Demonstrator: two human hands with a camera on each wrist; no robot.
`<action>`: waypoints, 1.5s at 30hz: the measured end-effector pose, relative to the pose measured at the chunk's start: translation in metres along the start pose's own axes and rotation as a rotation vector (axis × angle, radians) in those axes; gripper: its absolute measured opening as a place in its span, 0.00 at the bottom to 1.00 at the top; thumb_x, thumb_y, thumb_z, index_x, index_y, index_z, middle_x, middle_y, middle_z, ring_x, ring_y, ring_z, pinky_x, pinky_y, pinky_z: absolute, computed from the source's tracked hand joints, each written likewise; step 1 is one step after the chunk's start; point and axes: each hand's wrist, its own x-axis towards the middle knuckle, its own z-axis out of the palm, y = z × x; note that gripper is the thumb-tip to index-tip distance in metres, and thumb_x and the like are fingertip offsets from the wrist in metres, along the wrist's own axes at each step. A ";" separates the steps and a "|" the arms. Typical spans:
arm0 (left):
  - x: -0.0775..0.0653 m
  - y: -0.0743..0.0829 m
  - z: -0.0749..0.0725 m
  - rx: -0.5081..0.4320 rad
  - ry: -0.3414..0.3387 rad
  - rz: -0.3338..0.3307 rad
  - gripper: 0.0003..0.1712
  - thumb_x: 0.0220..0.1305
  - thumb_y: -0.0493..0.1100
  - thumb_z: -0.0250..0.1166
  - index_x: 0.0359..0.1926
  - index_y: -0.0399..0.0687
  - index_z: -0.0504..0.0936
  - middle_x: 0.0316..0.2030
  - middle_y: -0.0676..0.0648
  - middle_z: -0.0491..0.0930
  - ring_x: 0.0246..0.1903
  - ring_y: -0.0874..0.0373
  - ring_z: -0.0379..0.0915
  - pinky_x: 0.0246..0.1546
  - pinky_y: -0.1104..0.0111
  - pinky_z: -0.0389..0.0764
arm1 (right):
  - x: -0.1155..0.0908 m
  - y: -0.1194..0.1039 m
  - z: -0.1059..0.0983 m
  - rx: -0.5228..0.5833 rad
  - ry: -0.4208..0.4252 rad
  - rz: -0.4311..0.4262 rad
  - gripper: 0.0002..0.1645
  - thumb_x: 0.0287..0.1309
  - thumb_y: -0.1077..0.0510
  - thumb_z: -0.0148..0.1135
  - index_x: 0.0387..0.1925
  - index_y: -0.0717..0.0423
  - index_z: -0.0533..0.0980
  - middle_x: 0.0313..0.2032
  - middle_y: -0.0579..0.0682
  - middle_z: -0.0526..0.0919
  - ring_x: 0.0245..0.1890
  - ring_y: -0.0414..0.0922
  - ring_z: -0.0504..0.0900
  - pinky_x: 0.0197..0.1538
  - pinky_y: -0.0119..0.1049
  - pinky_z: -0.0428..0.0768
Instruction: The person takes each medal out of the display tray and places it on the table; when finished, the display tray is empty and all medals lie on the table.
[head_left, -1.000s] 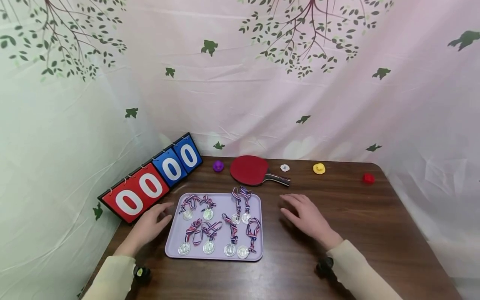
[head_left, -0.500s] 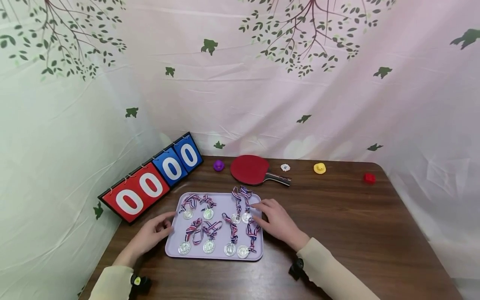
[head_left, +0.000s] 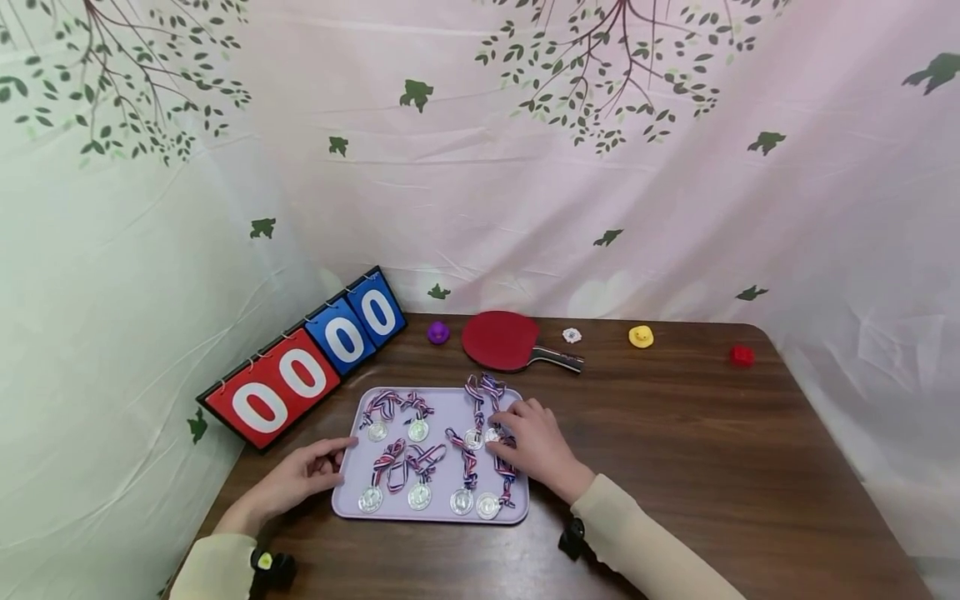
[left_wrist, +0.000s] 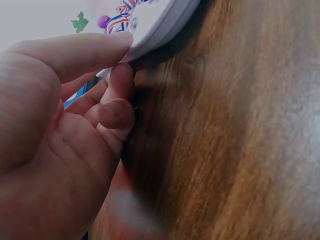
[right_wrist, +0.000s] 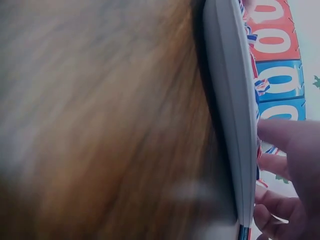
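My left hand [head_left: 296, 477] holds the left rim of a lilac tray [head_left: 442, 408]. In the left wrist view the thumb [left_wrist: 107, 47] lies on the rim, with the other fingers curled below it. Several silver medals with tied red, white and blue ribbons lie on the tray in pairs. My right hand [head_left: 542, 446] reaches over the right edge, its thumb and index finger apart on either side of the back right medal [head_left: 492, 434]. Below that hand lies another medal [head_left: 488, 505], its ribbon partly covered. The right wrist view shows the fingers [right_wrist: 272, 162] right at the ribbons.
A flip scoreboard [head_left: 303, 358] showing zeros leans at the back left. Along the table's back edge are a purple toy duck [head_left: 438, 333], a red table tennis bat [head_left: 501, 340], a white badge-like piece [head_left: 572, 335], a yellow duck [head_left: 641, 337] and a small red object [head_left: 742, 356].
My right hand has moved left from the bare table to over the tray's right-hand medals. The left hand has come in to the tray's left rim. The medals and tray look unmoved.
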 end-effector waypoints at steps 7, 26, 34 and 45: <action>-0.001 0.000 0.000 -0.009 -0.010 0.014 0.31 0.60 0.46 0.67 0.64 0.58 0.71 0.43 0.42 0.70 0.37 0.50 0.68 0.32 0.69 0.73 | 0.001 -0.004 0.004 0.008 -0.001 0.026 0.16 0.50 0.42 0.70 0.41 0.40 0.82 0.37 0.42 0.73 0.38 0.43 0.66 0.36 0.40 0.62; -0.002 0.000 0.001 -0.018 -0.001 -0.040 0.31 0.60 0.47 0.66 0.64 0.63 0.70 0.44 0.43 0.69 0.38 0.50 0.67 0.33 0.68 0.73 | 0.005 -0.010 0.007 0.149 0.009 0.121 0.15 0.46 0.48 0.73 0.39 0.39 0.81 0.37 0.41 0.81 0.43 0.45 0.76 0.40 0.46 0.65; -0.002 0.001 0.001 -0.040 -0.011 -0.034 0.31 0.61 0.46 0.66 0.65 0.64 0.70 0.44 0.42 0.69 0.39 0.49 0.67 0.34 0.68 0.73 | 0.008 -0.011 0.003 0.324 0.003 0.178 0.15 0.46 0.55 0.73 0.39 0.43 0.82 0.38 0.43 0.80 0.38 0.42 0.76 0.45 0.48 0.69; -0.002 0.002 0.002 -0.038 -0.010 -0.049 0.31 0.61 0.46 0.66 0.65 0.64 0.69 0.44 0.43 0.69 0.39 0.49 0.67 0.34 0.68 0.73 | 0.006 0.000 0.001 0.559 0.075 0.150 0.20 0.46 0.61 0.73 0.44 0.49 0.82 0.40 0.43 0.81 0.34 0.39 0.77 0.39 0.35 0.77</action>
